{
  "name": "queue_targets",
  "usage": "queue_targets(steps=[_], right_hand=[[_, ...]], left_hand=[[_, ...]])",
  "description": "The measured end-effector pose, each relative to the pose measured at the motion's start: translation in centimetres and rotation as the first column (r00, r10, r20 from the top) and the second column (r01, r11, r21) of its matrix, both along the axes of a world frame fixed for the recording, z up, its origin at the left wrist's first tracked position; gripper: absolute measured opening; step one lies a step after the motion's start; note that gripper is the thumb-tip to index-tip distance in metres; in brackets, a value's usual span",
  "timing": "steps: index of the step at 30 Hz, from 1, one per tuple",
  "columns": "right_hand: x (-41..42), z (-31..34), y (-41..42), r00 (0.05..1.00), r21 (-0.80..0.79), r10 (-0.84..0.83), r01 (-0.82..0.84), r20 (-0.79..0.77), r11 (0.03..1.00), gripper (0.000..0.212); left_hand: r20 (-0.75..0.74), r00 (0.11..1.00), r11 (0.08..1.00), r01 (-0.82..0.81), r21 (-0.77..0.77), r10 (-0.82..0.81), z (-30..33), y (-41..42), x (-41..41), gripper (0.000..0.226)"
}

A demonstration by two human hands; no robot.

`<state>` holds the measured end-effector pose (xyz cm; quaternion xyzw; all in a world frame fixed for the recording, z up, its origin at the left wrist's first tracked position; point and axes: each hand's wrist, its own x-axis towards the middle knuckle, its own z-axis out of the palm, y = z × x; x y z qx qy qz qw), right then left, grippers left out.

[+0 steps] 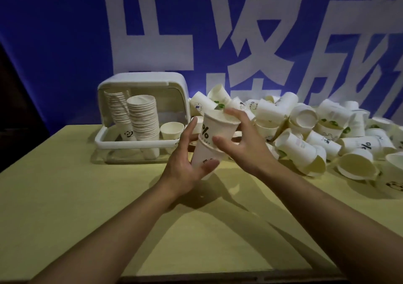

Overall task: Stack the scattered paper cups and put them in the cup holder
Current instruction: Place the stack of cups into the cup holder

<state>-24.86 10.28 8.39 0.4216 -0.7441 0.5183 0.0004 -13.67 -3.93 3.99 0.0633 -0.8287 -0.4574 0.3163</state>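
Two nested paper cups (210, 144) up off the yellow table (65, 196), just right of the cup holder (139, 117): left hand (187, 163) wrapped around the lower cup, right hand (237, 139) curled over the upper cup's rim, thumb on its side. Inside the holder, two tall stacks (139, 117) and one single cup (172, 130). Further right of the holder, a big loose heap of cups (305, 131) sprawled against the blue banner (54, 43).

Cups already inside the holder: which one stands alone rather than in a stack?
The single cup at the right end of the cup holder, mouth up. The two tall stacks to its left are nested cups.
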Motion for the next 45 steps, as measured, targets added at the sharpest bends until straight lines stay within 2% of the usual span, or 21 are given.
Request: queue_targets(steps=[2, 5, 8, 10, 13, 16, 19, 22, 25, 28, 32, 36, 38, 40, 43, 45], right_hand=[[0.7, -0.9, -1.2, 0.997, 0.093, 0.059, -0.054, -0.049, 0.994, 0.065], [2.1, -2.7, -3.1, 0.99, 0.146, 0.139, -0.133, -0.035, 0.98, 0.078], [2.9, -3.8, -5.2, 0.979, 0.115, 0.206, -0.204, -0.008, 0.972, 0.078], [2.9, -4.1, -6.4, 0.957, 0.053, 0.28, -0.285, 0.078, 0.957, 0.075], [2.5, -5.8, -7.5, 0.905, 0.013, 0.35, -0.364, 0.242, 0.931, 0.053], [1.9, -7.8, -8.1, 0.921, 0.123, 0.29, -0.33, 0.259, 0.936, 0.019], [1.8, -8.3, -8.2, 0.925, 0.09, 0.244, -0.28, 0.292, 0.956, 0.016], [1.8, -8.4, -7.8, 0.914, 0.104, 0.265, -0.309, 0.309, 0.945, 0.016], [1.8, -8.3, -7.6, 0.909, 0.108, 0.27, -0.317, 0.316, 0.942, 0.018], [1.5, -8.5, -7.8, 0.901, 0.091, 0.257, -0.306, 0.349, 0.948, 0.019], [1.4, -8.7, -7.7, 0.897, 0.08, 0.262, -0.309, 0.355, 0.948, 0.02], [1.5, -8.4, -7.6, 0.896, 0.083, 0.266, -0.314, 0.354, 0.946, 0.019], [1.5, -8.4, -7.6, 0.897, 0.091, 0.269, -0.319, 0.352, 0.943, 0.02], [1.6, -8.4, -7.7, 0.895, 0.084, 0.273, -0.321, 0.353, 0.943, 0.019], [1.6, -8.4, -7.6, 0.894, 0.081, 0.276, -0.323, 0.352, 0.943, 0.019], [1.5, -8.5, -7.6, 0.896, 0.08, 0.276, -0.322, 0.347, 0.943, 0.02]], left_hand=[[-0.037, 0.998, 0.999, -0.045, -0.029, 0.044, 0.4, -0.9, 0.8, 0.092], [-0.076, 0.995, 0.995, -0.077, -0.069, 0.071, 0.7, -2.7, 2.1, 0.079], [-0.055, 0.996, 0.992, -0.073, -0.1, 0.068, 0.6, -4.5, 3.7, 0.058], [-0.073, 0.991, 0.993, -0.111, -0.048, 0.108, 0.8, -5.7, 4.8, 0.048], [-0.157, 0.96, 0.972, -0.234, 0.016, 0.233, 2.2, -7.8, 5.8, 0.046], [-0.198, 0.917, 0.936, -0.35, 0.014, 0.346, 4.7, -9.8, 6.0, 0.05], [-0.268, 0.862, 0.898, -0.439, 0.03, 0.431, 7.5, -11.4, 5.2, 0.051], [-0.311, 0.823, 0.871, -0.49, 0.036, 0.476, 10.0, -12.9, 3.4, 0.053], [-0.287, 0.816, 0.855, -0.519, 0.02, 0.502, 11.0, -14.0, 1.4, 0.054], [-0.225, 0.811, 0.82, -0.568, -0.075, 0.541, 10.2, -14.8, 0.0, 0.055], [-0.121, 0.803, 0.796, -0.595, -0.11, 0.583, 8.8, -15.4, -0.5, 0.053], [0.038, 0.747, 0.706, -0.609, -0.361, 0.664, 8.1, -15.8, 0.0, 0.045], [0.09, 0.729, 0.693, -0.596, -0.406, 0.679, 7.7, -16.1, 0.1, 0.047], [0.093, 0.719, 0.701, -0.628, -0.337, 0.689, 7.8, -16.3, -0.2, 0.05], [-0.023, 0.724, 0.712, -0.683, -0.163, 0.69, 8.5, -16.0, -1.2, 0.045], [-0.037, 0.738, 0.73, -0.672, -0.126, 0.674, 8.9, -15.4, -1.9, 0.042]])
